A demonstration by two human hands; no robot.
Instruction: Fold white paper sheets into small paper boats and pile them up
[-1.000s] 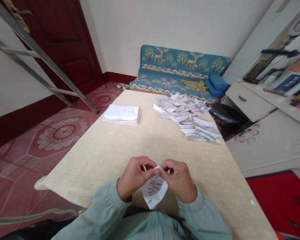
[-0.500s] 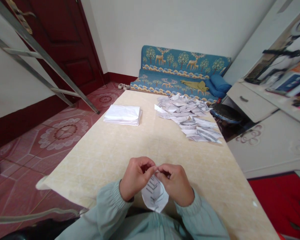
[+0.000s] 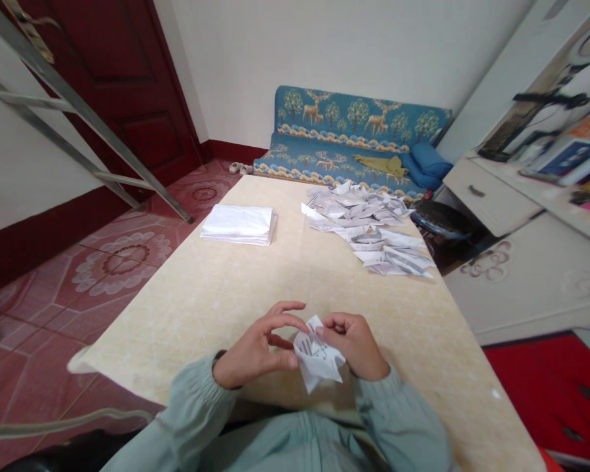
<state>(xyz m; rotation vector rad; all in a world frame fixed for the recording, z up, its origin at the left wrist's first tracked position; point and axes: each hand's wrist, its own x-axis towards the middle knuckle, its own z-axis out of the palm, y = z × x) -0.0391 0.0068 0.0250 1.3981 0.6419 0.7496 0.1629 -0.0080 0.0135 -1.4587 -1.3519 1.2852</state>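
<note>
Folded paper [image 3: 318, 357] sits between my hands above the bench [image 3: 216, 295], pinched in my left grip [image 3: 255, 347] and right grip [image 3: 354, 344].

One head-worn camera looks forward and down along the table [image 3: 285, 275] from its near end. The hands appear close at the bottom edge; the far wall [image 3: 324, 52] remains visible (no second view shares the scene).

Left hand [image 3: 255, 346] and right hand [image 3: 354, 343] pinching a small folded white printed paper [image 3: 318, 353] above the pale yellow marbled table [image 3: 216, 288]; neat white paper stack [image 3: 238, 224], scattered pile of folded printed papers [image 3: 368, 233] beyond.
</note>
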